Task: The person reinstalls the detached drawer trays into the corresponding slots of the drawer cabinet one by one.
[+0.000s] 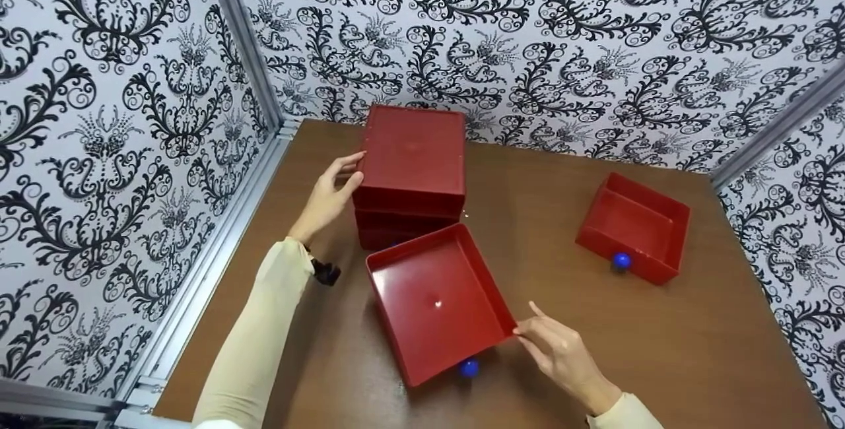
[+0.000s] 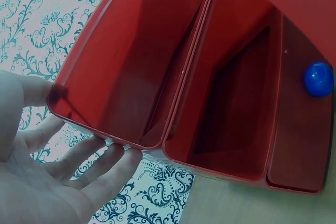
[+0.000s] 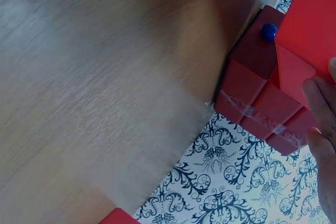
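A red drawer unit [image 1: 414,152] stands toward the back left. In the left wrist view its upper two compartments are without drawers, and a closed drawer [image 2: 302,124] with a blue knob fills the lowest. My left hand [image 1: 328,197] touches the unit's upper left side, fingers extended along the wall and thumb near the front corner. My right hand [image 1: 561,353] pinches the near right corner of a loose red drawer [image 1: 436,303]. That drawer is tilted in front of the unit, its inside facing up and its blue knob [image 1: 469,367] toward me.
Another red drawer [image 1: 630,221] lies on the brown table [image 1: 528,251] at the right, its blue knob [image 1: 621,261] facing the near side. Patterned walls [image 1: 495,53] and metal frame bars [image 1: 244,39] close in the table's back and sides.
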Demonstrator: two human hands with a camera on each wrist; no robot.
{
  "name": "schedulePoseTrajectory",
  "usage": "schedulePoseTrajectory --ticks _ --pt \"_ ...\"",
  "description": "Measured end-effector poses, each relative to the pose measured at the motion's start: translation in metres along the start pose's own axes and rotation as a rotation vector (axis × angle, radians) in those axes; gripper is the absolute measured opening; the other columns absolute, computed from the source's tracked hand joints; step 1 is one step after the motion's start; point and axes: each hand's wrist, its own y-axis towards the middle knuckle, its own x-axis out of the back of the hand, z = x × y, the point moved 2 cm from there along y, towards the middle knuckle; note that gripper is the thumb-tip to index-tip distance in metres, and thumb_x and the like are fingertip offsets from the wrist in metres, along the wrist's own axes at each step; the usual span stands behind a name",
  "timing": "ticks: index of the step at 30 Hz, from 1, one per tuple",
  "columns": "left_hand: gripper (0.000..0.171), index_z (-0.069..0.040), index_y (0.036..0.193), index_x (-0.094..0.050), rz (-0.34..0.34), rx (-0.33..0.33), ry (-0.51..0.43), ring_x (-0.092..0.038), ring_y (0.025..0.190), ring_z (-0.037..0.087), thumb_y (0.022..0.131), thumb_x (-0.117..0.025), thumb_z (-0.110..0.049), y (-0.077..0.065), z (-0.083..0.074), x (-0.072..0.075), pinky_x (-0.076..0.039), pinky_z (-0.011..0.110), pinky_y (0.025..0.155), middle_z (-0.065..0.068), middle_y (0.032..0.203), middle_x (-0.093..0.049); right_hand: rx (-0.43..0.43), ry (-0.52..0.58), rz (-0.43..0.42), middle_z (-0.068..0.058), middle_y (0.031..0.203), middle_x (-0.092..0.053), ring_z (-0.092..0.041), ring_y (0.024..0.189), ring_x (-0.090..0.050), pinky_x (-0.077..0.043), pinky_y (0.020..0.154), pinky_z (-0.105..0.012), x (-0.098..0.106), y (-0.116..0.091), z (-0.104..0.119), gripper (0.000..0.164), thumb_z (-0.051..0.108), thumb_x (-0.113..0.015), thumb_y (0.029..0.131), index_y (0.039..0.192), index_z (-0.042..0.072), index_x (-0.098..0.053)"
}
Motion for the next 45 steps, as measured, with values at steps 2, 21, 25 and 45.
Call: schedulePoseTrajectory --ticks 2,21,25,45 --pt "0.041 0.0 0.141 -0.051 0.003 -0.002 0.0 -0.054 0.126 0.037 0.101 -0.054 -0.011 0.0 0.0 0.0 -0.043 0.045 0.108 0.022 0.142 -0.055 0.003 0.0 0.005 -0.004 0.084 -0.072 -0.023 0.079 -0.073 -0.042 0.113 -0.029 -0.001 0.001 0.0 0.012 0.012 -0.065 0.094 0.091 0.003 -0.072" --pt "0.044 -0.004 0.144 -0.049 0.035 0.023 0.025 -0.054 0.127 0.034 0.101 -0.055 -0.014 -0.002 0.001 -0.001 -0.044 0.039 0.106 0.019 0.143 -0.054 -0.035 -0.087 0.029 0.003 0.085 -0.074 -0.025 0.09 -0.075 -0.048 0.105 -0.025 -0.011 0.007 -0.002 0.043 -0.015 -0.085 0.055 0.089 0.009 -0.073" --pt "0.043 -0.003 0.143 -0.05 0.021 0.025 0.017 -0.054 0.126 0.036 0.101 -0.055 -0.012 -0.001 0.001 -0.003 -0.044 0.043 0.107 0.02 0.142 -0.055 -0.043 -0.093 0.024 0.003 0.085 -0.074 -0.025 0.09 -0.075 -0.049 0.104 -0.025 -0.012 0.007 -0.001 0.042 -0.014 -0.085 0.056 0.089 0.009 -0.073" --pt "0.043 -0.002 0.142 -0.051 0.037 0.001 0.037 -0.056 0.124 0.037 0.1 -0.055 -0.011 0.001 -0.003 0.004 -0.047 0.032 0.103 0.019 0.144 -0.056 -0.1 -0.152 0.013 0.003 0.081 -0.072 -0.023 0.089 -0.075 -0.053 0.099 -0.026 -0.023 0.02 0.006 0.034 -0.008 -0.086 0.061 0.086 0.009 -0.071"
